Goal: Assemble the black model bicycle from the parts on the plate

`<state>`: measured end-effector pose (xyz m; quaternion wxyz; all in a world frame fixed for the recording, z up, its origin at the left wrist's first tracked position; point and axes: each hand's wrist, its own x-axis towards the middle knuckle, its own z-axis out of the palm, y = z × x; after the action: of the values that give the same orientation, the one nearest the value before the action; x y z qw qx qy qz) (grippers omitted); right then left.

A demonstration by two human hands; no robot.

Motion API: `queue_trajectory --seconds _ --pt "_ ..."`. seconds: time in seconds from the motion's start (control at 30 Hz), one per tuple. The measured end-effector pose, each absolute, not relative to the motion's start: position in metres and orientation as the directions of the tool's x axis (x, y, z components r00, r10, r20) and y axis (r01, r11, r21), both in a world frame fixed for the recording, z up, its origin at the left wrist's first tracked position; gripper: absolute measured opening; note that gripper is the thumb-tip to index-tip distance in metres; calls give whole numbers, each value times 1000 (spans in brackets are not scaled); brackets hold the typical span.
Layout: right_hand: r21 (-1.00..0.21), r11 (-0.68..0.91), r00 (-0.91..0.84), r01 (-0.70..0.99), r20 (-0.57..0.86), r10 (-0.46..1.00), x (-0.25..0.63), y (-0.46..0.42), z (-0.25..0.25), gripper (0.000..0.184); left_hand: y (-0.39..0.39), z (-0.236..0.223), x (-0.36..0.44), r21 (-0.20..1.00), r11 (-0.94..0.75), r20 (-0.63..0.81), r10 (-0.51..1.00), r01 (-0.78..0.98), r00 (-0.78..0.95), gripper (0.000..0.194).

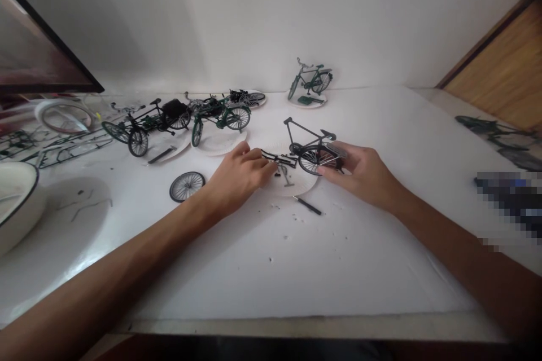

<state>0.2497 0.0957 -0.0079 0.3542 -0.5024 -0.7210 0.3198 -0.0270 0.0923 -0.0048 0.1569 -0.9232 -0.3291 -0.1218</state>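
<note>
My right hand [359, 172] grips a black model bicycle [311, 140] by its rear wheel and silver rack, thumb in front. The bicycle's front end has no wheel or handlebar on it. My left hand [243, 175] is over the left side of a white paper plate [311, 183], its fingers curled together; whatever they hold is hidden. Thin black parts [282, 158] lie on the plate beside those fingertips, with a small grey metal piece [284, 175] below them. Left of my left wrist lies a loose spoked wheel [187, 186]. A small black-handled tool [308, 205] rests in front of the plate.
Several model bicycles [220, 115] stand at the back left, and another green one [311, 78] at the back wall. A white enamel bowl [19, 203] sits at the left edge, near green frame parts [71, 146]. Further green parts [497, 130] lie at right.
</note>
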Motion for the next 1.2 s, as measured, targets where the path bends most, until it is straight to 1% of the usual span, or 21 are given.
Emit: queue_trajectory --seconds 0.07,0.13,0.4,0.47,0.57,0.63,0.7,0.8,0.87,0.97,1.1,1.13,1.2 --pt "-815 298 -230 498 208 951 251 97 -8 23 90 -4 -27 -265 -728 328 549 633 769 23" --pt "-813 302 -223 498 217 950 252 97 -8 22 89 -3 -26 -292 -722 324 543 628 775 22" --pt "-809 301 -251 505 196 948 251 97 -7 20 91 -3 -25 -253 -722 296 576 644 762 19" --pt "-821 291 -250 491 187 950 250 97 -7 21 91 -4 -25 -183 -746 319 571 640 756 19" --pt "-830 272 -239 488 173 955 248 96 -6 24 89 -10 -26 44 -770 383 601 636 701 21" --pt "-841 265 -249 472 162 955 247 96 -5 24 88 -14 -27 160 -779 412 611 607 676 22" --pt "-862 255 -264 439 148 953 247 95 -5 24 85 -17 -28 208 -797 437 595 567 675 25" --pt "-883 227 -275 411 117 954 248 95 -4 22 82 -18 -29 250 -802 467 591 543 658 32" --pt "-889 213 -280 406 101 955 248 95 -3 22 79 -17 -27 275 -799 480 596 534 644 32" --pt "-899 190 -285 394 77 955 247 93 -2 24 78 -16 -25 337 -797 490 604 502 629 23" --pt "-910 154 -304 385 33 952 243 88 0 25 83 -15 -24 486 -749 473 659 450 585 10" --pt "-911 149 -308 384 26 951 242 86 1 26 84 -14 -24 508 -740 483 668 440 566 9" --pt "-915 144 -318 377 18 948 239 83 2 27 85 -13 -23 513 -745 526 665 426 530 11"
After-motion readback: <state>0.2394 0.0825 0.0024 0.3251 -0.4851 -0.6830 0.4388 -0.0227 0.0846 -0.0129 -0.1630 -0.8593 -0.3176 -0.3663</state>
